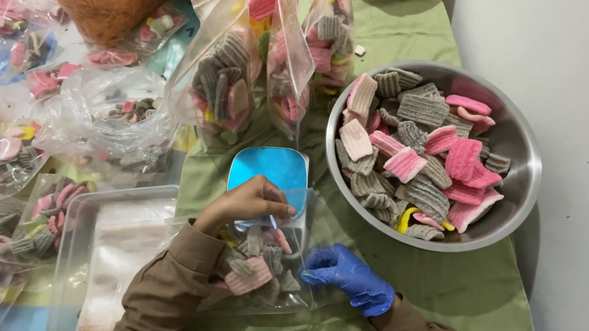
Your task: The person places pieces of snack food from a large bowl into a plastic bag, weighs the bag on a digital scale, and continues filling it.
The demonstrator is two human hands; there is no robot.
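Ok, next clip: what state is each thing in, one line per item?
Left hand: bare, fingers pinching the bag's top edge.
Right hand: blue-gloved, gripping the bag's side.
Clear bag: open, partly filled with ridged crackers.
Blue scoop: lying on the cloth, empty.
Steel bowl: upright, heaped with grey and pink crackers.
Filled bags: standing upright, tops unsealed.
Clear tray: holds flat empty bags.

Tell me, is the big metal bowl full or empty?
Nearly full. The metal bowl holds a heap of ridged grey and pink crackers reaching almost to its rim, with a little bare metal showing on the right.
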